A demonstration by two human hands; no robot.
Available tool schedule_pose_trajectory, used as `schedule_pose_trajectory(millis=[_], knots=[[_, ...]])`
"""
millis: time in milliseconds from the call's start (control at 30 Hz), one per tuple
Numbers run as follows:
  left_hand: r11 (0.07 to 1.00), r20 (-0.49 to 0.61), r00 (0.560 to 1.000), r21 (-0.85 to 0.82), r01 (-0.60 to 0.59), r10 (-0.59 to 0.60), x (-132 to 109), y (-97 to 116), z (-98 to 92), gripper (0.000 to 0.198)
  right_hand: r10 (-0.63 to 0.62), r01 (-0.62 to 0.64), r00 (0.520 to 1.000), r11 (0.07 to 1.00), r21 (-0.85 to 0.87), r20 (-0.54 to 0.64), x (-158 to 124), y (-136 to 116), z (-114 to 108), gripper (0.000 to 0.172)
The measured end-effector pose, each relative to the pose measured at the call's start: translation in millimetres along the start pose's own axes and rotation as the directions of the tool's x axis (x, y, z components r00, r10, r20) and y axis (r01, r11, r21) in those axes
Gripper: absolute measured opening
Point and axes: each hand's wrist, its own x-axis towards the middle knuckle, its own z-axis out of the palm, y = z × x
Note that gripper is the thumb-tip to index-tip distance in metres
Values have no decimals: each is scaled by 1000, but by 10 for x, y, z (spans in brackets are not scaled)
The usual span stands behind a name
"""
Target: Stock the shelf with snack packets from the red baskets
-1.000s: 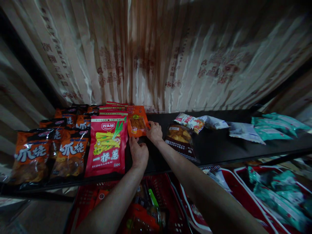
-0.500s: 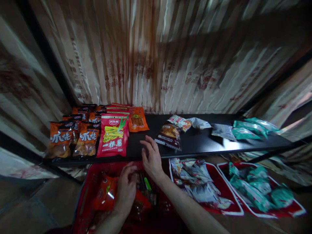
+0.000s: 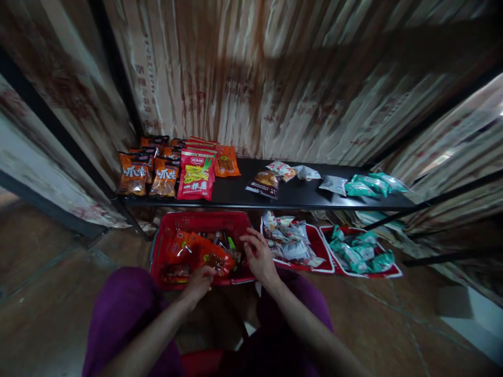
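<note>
One orange packet (image 3: pixel 209 255) against left hand (image 3: pixel 197 283) fingertips

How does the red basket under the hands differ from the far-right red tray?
The basket is deep-walled, the tray shallow. The basket holds mostly orange packets, the tray teal packets. The left hand and right hand are at the basket, none at the tray. Both are red, on the floor below the shelf.

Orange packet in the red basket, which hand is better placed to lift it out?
Probably the left. The left hand touches the orange packet at the near rim of the red basket; the right hand sits farther off, over the basket's right end.
</note>
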Motion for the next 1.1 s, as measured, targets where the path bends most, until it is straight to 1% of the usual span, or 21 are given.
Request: schedule_pose_trajectory(millis=[167,233,300,400,533,600,667,767,800,867,933,1033,1100], knots=[[994,-70,992,-46,100,-103,245,-130,55,9,52,-53,999,998,40,15,182,390,55,23],[989,-88,986,-53,137,-141,353,-138,120,10,80,-81,997,994,68,15,252,550,53,24],[985,-88,982,-58,160,-165,447,-104,219,13,97,-98,995,991,87,17,309,691,0,24],[982,-63,983,-81,168,-173,532,-7,426,14,105,-106,994,991,83,17,345,869,-155,23],[983,-49,989,-129,131,-138,531,126,741,13,120,-122,992,990,65,36,353,1016,-438,25],[984,-35,992,-132,116,-122,501,174,892,13,124,-126,991,990,57,44,353,1037,-601,25],[988,-9,994,-116,106,-107,450,206,1025,14,103,-104,994,994,44,33,324,1027,-760,24],[994,1,997,-76,77,-77,308,229,1141,14,75,-73,997,995,66,-25,182,996,-913,24],[996,-8,998,-65,66,-67,240,234,1145,15,78,-74,996,993,88,-41,114,992,-925,25],[998,-32,998,-39,57,-59,93,249,1097,14,80,-71,994,991,112,-74,-11,1001,-881,24],[998,-56,997,-20,60,-61,-42,272,989,12,90,-81,995,986,143,-51,-80,1016,-769,23],[998,-111,992,-8,65,-65,-154,315,790,8,83,-79,996,985,152,-21,-64,978,-577,22],[998,-141,988,-6,57,-58,-156,344,681,6,62,-63,998,987,148,13,-19,905,-487,22]])
